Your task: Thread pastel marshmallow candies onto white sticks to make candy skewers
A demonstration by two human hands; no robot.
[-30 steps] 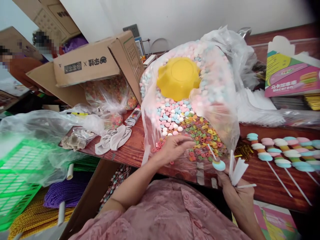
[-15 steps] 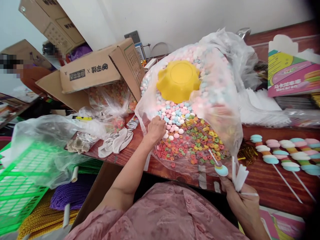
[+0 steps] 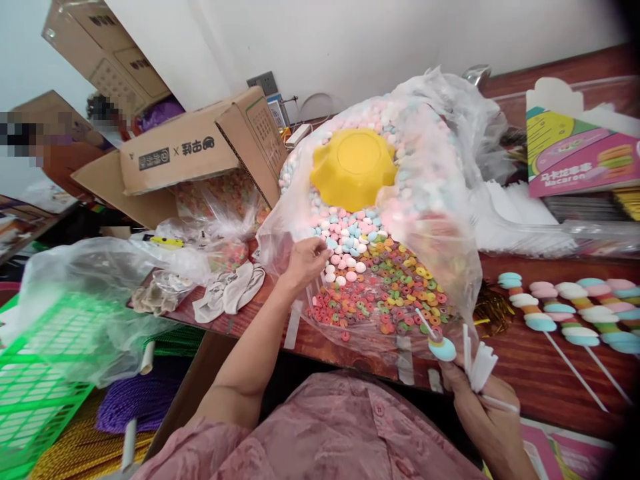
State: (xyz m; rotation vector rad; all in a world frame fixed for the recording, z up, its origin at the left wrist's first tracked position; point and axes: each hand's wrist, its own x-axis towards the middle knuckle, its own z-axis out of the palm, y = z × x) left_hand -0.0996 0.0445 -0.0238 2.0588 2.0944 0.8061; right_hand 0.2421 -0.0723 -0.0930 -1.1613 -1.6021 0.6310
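Note:
My left hand (image 3: pixel 306 261) is at the left edge of the marshmallow pile, fingers curled together. Whatever may be between its fingertips is too hidden to name. Pink, white and blue marshmallows (image 3: pixel 345 243) lie beside it in a clear plastic bag (image 3: pixel 450 227). Ring-shaped fruit candies (image 3: pixel 405 280) in several colours are spread in front of them. Near the table edge, my right hand (image 3: pixel 483 407) is closed around a bunch of white sticks (image 3: pixel 483 367). It also grips a skewer that carries a blue marshmallow (image 3: pixel 443 349), with candy rings above it and the tip bare.
A yellow wavy-rimmed bowl (image 3: pixel 354 167) rests upside down on the marshmallows. Finished candy skewers (image 3: pixel 543 307) lie at right, below a Macaron box (image 3: pixel 585 153). At left are an open carton (image 3: pixel 185 150), grey gloves (image 3: pixel 230 290) and a green basket (image 3: pixel 45 360). Another person is far left.
My left hand has shifted slightly left and down, and its fingers have come up off the marshmallows somewhat. The right hand still holds its sticks, almost unmoved. The view has shifted slightly.

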